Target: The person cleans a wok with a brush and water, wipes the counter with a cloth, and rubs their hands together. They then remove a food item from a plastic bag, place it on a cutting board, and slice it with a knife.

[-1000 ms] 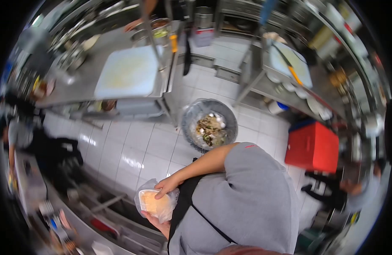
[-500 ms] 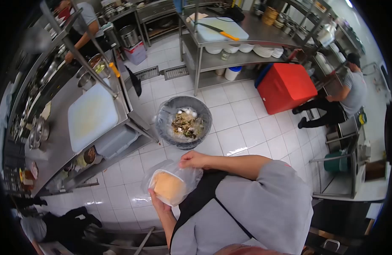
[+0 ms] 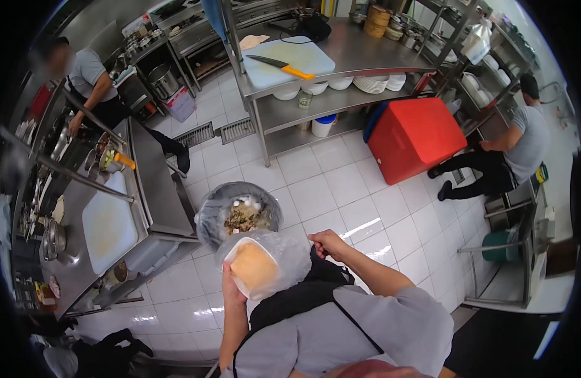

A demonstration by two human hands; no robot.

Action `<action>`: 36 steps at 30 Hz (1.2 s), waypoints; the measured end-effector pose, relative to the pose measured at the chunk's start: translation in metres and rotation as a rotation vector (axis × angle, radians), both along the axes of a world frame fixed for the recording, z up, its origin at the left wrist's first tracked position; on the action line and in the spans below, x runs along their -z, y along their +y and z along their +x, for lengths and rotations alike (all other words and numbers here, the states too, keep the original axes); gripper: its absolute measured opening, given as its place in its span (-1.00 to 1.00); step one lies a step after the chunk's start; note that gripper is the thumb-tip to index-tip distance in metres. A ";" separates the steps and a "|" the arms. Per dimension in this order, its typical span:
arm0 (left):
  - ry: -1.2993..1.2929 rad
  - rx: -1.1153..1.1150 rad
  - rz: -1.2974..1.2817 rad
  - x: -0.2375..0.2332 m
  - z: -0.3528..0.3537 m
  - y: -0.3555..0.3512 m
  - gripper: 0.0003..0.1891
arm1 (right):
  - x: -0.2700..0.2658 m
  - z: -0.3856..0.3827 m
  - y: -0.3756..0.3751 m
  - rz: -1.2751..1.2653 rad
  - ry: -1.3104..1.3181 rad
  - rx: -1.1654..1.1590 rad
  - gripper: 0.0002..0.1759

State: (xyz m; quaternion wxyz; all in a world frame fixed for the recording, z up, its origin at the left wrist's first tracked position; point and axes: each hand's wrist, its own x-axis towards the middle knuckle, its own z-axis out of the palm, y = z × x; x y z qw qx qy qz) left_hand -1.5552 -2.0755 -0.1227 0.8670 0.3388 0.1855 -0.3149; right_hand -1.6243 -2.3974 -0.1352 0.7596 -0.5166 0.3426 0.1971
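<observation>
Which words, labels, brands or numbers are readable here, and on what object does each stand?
None can be read.
The white plastic tub in the clear plastic bag, held by the left hand and right hand, shows no print.
The red plastic box looks plain.
The far stacked containers are too small to read.

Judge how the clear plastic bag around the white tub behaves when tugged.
The clear plastic bag seems floppy and light: it puckers where the right hand pinches it. The white tub inside likely carries the weight; the left hand props it.
</observation>
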 end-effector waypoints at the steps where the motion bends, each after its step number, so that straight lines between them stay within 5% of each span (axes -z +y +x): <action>1: -0.011 -0.014 0.038 0.001 0.009 -0.015 -0.29 | -0.001 0.005 -0.020 -0.022 0.026 -0.012 -0.59; 6: -0.042 -0.060 0.063 -0.009 0.063 -0.083 -0.28 | 0.003 0.062 -0.099 -0.143 -0.162 -0.149 -0.72; 15: -0.068 -0.204 -0.012 -0.024 0.141 -0.159 -0.26 | -0.048 0.284 -0.212 -0.520 -0.601 -0.204 -0.89; 20: -0.106 -0.165 -0.076 -0.019 0.210 -0.209 -0.25 | -0.066 0.392 -0.269 -1.544 -0.840 -0.232 -0.67; 23: -0.086 -0.134 -0.085 -0.021 0.268 -0.241 -0.24 | -0.073 0.442 -0.292 -1.849 -0.776 -0.212 -0.59; 26: -0.073 -0.096 -0.093 -0.026 0.320 -0.276 -0.25 | -0.071 0.476 -0.305 -1.680 -0.557 -0.484 -0.42; 36: -0.118 -0.089 -0.001 -0.056 0.447 -0.352 -0.24 | -0.076 0.531 -0.327 -1.487 -0.612 -0.590 -0.39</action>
